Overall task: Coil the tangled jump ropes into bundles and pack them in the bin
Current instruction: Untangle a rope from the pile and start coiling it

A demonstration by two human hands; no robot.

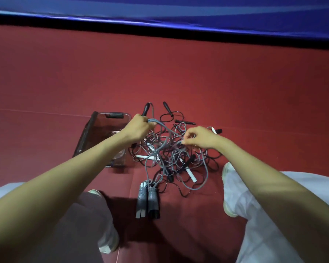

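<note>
SORTING THE PILE: Your left hand [141, 128] clamps gathered loops of grey rope [153, 121] over the tangled jump ropes [171, 154], while your right hand [199, 138], at 3 o'clock from it, pinches one strand. The grey rope trails toward 6 o'clock to its paired handles [148, 202]; the bin [101, 128] sits at the pile's 9 o'clock, nearer your left.

Tangled grey and black jump ropes [171, 154] on red floor — clear bin [103, 137] just left.
</note>
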